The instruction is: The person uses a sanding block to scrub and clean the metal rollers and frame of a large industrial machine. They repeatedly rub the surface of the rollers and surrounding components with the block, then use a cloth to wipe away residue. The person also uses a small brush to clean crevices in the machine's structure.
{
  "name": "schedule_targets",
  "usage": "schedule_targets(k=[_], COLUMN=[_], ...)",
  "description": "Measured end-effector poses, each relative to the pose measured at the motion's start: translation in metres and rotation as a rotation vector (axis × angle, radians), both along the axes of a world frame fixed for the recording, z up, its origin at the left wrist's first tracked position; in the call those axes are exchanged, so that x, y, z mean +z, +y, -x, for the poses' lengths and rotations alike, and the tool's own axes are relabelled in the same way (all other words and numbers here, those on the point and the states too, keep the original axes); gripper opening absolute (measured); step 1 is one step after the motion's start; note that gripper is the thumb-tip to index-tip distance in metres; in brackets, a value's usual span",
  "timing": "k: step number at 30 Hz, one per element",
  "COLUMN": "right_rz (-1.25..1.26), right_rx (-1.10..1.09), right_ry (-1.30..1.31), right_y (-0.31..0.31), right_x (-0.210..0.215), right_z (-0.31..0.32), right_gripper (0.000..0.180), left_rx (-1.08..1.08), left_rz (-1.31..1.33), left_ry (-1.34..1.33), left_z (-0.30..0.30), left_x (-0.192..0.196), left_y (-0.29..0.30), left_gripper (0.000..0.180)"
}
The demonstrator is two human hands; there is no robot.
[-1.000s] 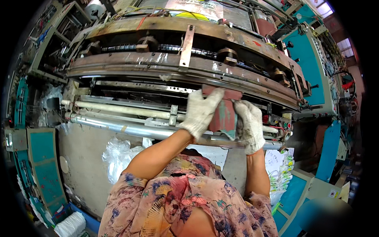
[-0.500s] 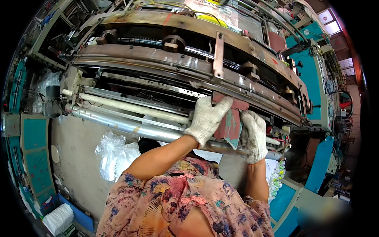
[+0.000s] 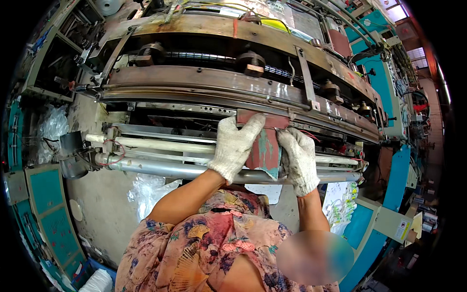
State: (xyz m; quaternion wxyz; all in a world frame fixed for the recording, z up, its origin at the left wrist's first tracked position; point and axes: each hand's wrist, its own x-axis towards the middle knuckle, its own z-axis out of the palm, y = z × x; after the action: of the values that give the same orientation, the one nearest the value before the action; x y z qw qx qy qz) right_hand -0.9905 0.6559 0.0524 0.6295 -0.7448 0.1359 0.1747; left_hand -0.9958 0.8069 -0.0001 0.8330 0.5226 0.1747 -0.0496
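The left hand (image 3: 236, 146) is gripping the red sheet (image 3: 265, 152) just beside the bar (image 3: 204, 81), the right hand (image 3: 299, 159) is resting curled at its edge, grip unclear, and uneven pulling may be risking a tear.

Blurred patch (image 3: 315, 258); cropped white bundle (image 3: 98, 282)

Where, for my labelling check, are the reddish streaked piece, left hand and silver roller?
Reddish streaked piece (image 3: 264, 150): head view, middle of its face.
Left hand (image 3: 233, 146): head view, middle of the glove.
Silver roller (image 3: 155, 168): head view, bare left stretch.
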Motion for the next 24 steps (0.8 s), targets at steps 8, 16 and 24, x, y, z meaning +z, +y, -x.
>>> schedule_targets(k=[8, 16, 24], right_rz=[-0.056, -0.096, 0.005], right_rx=[0.079, -0.137, 0.097], right_ry=[0.006, -0.009, -0.008], right_y=[0.088, 0.035, 0.088], right_x=[0.001, 0.0, 0.001], right_z=[0.005, 0.007, 0.005], right_gripper=[0.023, 0.018, 0.025], left_rx=[0.111, -0.069, 0.038], left_rz=[0.049, 0.035, 0.102], left_ry=[0.008, 0.007, 0.011], left_z=[0.013, -0.003, 0.013], left_x=[0.017, 0.003, 0.029], left_y=[0.09, 0.035, 0.092], left_gripper=[0.023, 0.026, 0.025])
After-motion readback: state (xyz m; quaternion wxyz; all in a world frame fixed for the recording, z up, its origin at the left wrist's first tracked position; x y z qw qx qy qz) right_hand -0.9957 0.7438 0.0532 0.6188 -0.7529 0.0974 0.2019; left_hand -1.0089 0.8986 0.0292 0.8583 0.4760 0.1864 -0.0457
